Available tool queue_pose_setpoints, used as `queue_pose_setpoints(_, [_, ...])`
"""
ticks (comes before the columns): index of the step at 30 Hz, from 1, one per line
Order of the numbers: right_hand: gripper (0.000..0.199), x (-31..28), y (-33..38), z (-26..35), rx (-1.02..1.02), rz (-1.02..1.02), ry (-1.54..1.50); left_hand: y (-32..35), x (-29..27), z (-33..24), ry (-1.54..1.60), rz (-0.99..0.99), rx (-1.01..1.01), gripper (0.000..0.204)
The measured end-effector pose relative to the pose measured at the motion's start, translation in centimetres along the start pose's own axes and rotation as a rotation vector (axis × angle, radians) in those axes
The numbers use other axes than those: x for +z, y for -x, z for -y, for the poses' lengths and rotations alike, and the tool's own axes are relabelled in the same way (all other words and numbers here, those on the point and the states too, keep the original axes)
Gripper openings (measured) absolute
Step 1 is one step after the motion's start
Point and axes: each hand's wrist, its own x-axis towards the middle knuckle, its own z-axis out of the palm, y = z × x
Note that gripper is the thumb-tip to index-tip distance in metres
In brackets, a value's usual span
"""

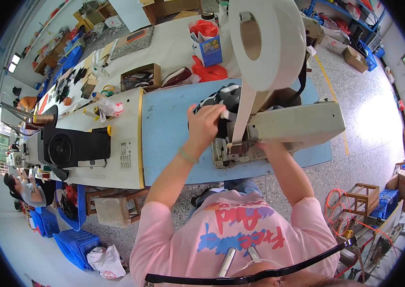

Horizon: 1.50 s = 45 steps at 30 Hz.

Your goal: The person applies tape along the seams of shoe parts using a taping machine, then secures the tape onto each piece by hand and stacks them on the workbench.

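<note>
A beige machine (298,123) with a long arm sits on a light blue tabletop (169,143). Above it hangs a large roll of white tape (283,48), and a strip of tape (244,112) runs from it down into the machine's head. My left hand (204,125) is closed at the head's left side, with a small pale piece at its fingertips that is too small to name. Black-and-white pieces (219,97) lie just beyond that hand. My right hand (265,145) reaches beneath the machine's arm, its fingers hidden.
To the left stands a black sewing machine (75,147) on a cream table. Further back are a cardboard box (140,77), a blue paper bag (210,50) and a red plastic bag (208,71). Another person (27,186) sits at the far left. A wooden stool (116,208) stands below the table.
</note>
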Motion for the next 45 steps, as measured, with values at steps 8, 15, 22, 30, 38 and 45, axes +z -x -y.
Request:
queue_pose_setpoints(8, [0.035,6.0,-0.4,2.2,-0.046,0.219,0.336,-4.5,-3.1,7.3,0.475,0.007,-0.586,0.022])
queue_pose_setpoints(15, [0.023,-1.5,4.5,1.0,-0.020,-0.085,0.628,-9.3,-12.9,11.5,1.093,0.264,-0.818,0.022])
queue_pose_setpoints(22, [0.024,-6.8,11.8,-3.5,0.243,-0.138,0.650,-9.9,-20.8,9.7,0.885,0.234,-0.798,0.022])
queue_pose_setpoints(30, [0.023,-4.4,13.4,-8.3,0.372,0.027,0.911,-7.6,-22.7,5.7,0.783,0.157,-0.671,0.025])
queue_pose_setpoints(38, [0.021,8.4,20.9,-6.5,0.048,0.376,1.297,3.9,-16.5,2.3,0.336,0.057,-0.540,0.026])
queue_pose_setpoints(45, [0.036,10.8,24.9,-12.3,-0.130,0.062,0.923,16.1,-9.7,-7.8,0.329,-0.018,-0.289,0.045])
